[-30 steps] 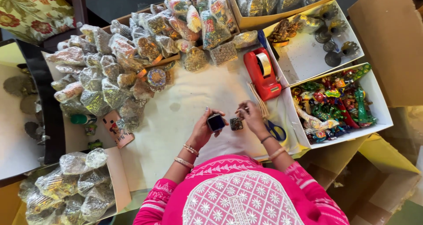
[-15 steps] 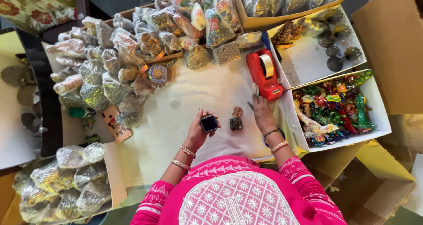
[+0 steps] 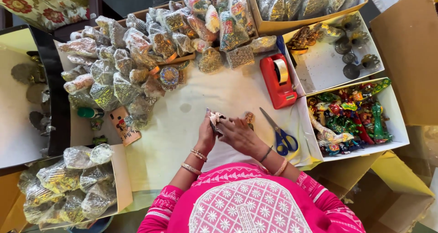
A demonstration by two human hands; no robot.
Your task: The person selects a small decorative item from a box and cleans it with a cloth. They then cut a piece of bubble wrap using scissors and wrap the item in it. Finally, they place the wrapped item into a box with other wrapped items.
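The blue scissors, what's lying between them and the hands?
In the head view, a small brown figurine lies between the blue scissors and the right hand; otherwise bare cloth.

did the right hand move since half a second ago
Yes. The right hand moved left, away from the red tape dispenser, joining the left hand at the small pale item.

Packets, boxes and one printed carton on the worktable

A heap of clear plastic packets (image 3: pixel 137 55) holding glittery ornaments is spread over the table's far left part; more such packets (image 3: pixel 68 183) are held in a white carton at the near left corner. A small tan carton with a red picture (image 3: pixel 124 131) is laid flat below the heap. Two open white boxes (image 3: pixel 397 123) are set along the right edge, a tan box of packets (image 3: pixel 310 23) at the far edge.
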